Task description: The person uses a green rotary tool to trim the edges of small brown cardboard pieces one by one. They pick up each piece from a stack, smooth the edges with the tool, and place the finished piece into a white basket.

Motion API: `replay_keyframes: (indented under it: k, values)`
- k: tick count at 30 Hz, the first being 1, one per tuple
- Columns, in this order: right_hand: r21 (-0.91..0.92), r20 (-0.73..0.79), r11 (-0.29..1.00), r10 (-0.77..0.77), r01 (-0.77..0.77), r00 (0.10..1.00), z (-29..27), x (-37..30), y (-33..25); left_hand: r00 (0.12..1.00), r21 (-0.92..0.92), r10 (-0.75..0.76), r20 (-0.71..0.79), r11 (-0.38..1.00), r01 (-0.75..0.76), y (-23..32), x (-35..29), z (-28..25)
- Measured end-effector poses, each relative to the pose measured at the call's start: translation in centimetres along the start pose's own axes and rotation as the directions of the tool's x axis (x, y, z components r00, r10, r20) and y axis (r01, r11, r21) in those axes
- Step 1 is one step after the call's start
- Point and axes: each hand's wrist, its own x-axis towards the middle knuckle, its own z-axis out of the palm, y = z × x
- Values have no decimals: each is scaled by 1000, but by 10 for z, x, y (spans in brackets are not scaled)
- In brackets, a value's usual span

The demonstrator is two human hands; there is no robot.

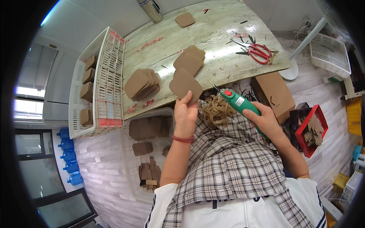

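My left hand grips a brown rounded-square piece by its lower edge, thumb on top, at the table's near edge. In my right hand is a green cordless electric cutter with a red button. Its pointed metal tip is aimed toward the piece, a short gap away. Beyond the held piece lies a fanned stack of similar brown pieces, and another stack sits to its left. Curly tan trimmings are heaped on my checked apron.
Red-handled scissors lie at the table's right among dark scraps. A white basket stands at the left; a lower crate holds more brown pieces. At right are a cardboard box, a red tray and a fan stand.
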Motion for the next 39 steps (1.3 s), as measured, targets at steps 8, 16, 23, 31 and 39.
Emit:
replay_keyframes:
  k: [8,16,23,31,39]
  values:
    - [-21,-79,1000,-21,20,997,5,-6,-4,999,-157,-47,15,986,49,-35,-3,26]
    - [80,-69,996,-20,25,997,10,-8,-17,997,-193,-2,75,981,17,-50,1,24]
    - [89,-85,995,-35,43,996,10,-2,-18,992,-130,-20,123,991,36,-62,-8,29]
    - [87,-162,995,-32,46,986,-3,3,-21,933,544,134,335,781,-308,24,6,12]
    - [95,-175,993,-56,73,983,-19,-6,-10,935,859,211,284,378,-346,265,80,-25]
